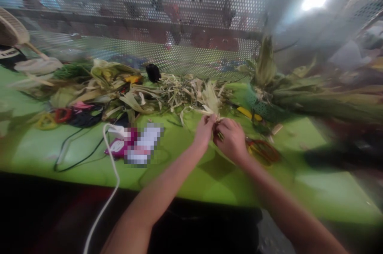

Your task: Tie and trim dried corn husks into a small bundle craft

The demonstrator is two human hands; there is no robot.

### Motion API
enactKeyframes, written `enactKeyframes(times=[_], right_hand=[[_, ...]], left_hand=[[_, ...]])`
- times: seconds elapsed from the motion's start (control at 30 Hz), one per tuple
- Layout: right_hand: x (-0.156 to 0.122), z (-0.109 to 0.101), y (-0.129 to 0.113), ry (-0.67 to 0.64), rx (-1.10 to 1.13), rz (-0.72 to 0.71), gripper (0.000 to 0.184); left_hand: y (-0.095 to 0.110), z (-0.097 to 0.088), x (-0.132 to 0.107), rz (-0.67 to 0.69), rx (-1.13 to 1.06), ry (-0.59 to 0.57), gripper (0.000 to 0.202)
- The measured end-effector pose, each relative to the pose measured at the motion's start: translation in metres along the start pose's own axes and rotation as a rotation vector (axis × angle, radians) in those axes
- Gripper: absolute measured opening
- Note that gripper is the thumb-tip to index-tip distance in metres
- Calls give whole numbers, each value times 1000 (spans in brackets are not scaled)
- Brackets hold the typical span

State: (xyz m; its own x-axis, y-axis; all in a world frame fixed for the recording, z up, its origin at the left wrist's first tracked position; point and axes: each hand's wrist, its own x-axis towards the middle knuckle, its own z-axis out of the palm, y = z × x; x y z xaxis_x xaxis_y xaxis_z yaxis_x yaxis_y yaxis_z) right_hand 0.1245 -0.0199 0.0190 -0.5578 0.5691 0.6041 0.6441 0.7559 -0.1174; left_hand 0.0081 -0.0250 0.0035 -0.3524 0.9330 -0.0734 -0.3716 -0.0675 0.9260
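My left hand point(205, 131) and my right hand point(231, 139) meet over the green table, both with curled fingers. Between them they grip a pale corn husk point(211, 97) at its gathered lower end, and its blades fan out away from me. The fingertips overlap there, so the exact pinch is hidden. Just beyond lies a heap of dried husk scraps point(176, 92). Beside my right wrist are orange-handled scissors point(265, 151), blurred. A yellow-handled tool point(247, 113) lies past my right hand.
Right of my hands stands a green basket point(263, 108) with long husks. A magenta item point(121, 146) with a white cable point(115, 174) lies left, near a pixelated rectangle point(145, 143). Red-handled scissors point(62, 115) are farther left. A perforated metal panel point(191, 26) closes the back.
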Motion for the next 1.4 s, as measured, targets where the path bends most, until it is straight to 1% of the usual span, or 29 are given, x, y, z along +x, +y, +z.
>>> enactKeyframes(times=[0.1,0.17,0.2,0.27,0.33,0.37,0.4,0.47,0.53,0.63,0.7,0.77,0.87,0.93,1.03,1.1,1.13,1.2,1.27,1.33,1.4], right_hand=[[1,-5,0,-50,62,-62,8],[3,-10,2,-88,167,-76,9],[3,-12,4,-94,252,-54,8],[5,-13,10,-63,458,56,4],[6,-10,16,-5,662,221,14],[7,-7,20,4,750,294,19],[7,-4,23,-3,828,348,22],[7,2,28,-43,924,394,24],[7,4,33,-54,897,392,20],[8,0,36,12,726,398,13],[9,-4,38,56,647,410,9],[10,-8,40,59,624,409,7],[11,-12,41,48,619,392,10],[11,-14,41,69,600,369,18],[12,-16,40,49,580,300,22],[12,-16,39,18,588,268,16],[12,-15,38,21,606,278,13],[13,-13,38,54,693,375,15],[14,-11,39,98,838,541,18],[15,-11,41,135,974,683,21],[17,-12,42,174,1051,749,23]], left_hand=[[1,-4,3,11,-10,35,32],[3,-6,5,13,1,46,33],[4,-7,5,16,12,47,34],[7,-7,5,13,33,33,34],[11,-6,3,-8,43,-13,34],[12,-6,2,-19,40,-37,34],[12,-5,2,-27,33,-60,35],[11,-4,1,-30,20,-96,36],[7,-5,1,-41,-3,-131,38],[2,-6,2,-98,-46,-196,41],[2,-7,3,-123,-49,-211,42],[5,-9,4,-121,-15,-214,41],[10,-10,4,-79,108,-211,34],[12,-9,3,-2,222,-221,27],[10,-5,1,100,397,-314,19],[8,-3,-1,108,486,-386,18],[8,-2,-2,105,507,-414,18],[8,-2,-3,99,490,-453,19],[9,-2,-3,81,418,-462,20],[10,-1,-4,35,323,-438,23],[10,0,-7,-24,218,-400,28]])
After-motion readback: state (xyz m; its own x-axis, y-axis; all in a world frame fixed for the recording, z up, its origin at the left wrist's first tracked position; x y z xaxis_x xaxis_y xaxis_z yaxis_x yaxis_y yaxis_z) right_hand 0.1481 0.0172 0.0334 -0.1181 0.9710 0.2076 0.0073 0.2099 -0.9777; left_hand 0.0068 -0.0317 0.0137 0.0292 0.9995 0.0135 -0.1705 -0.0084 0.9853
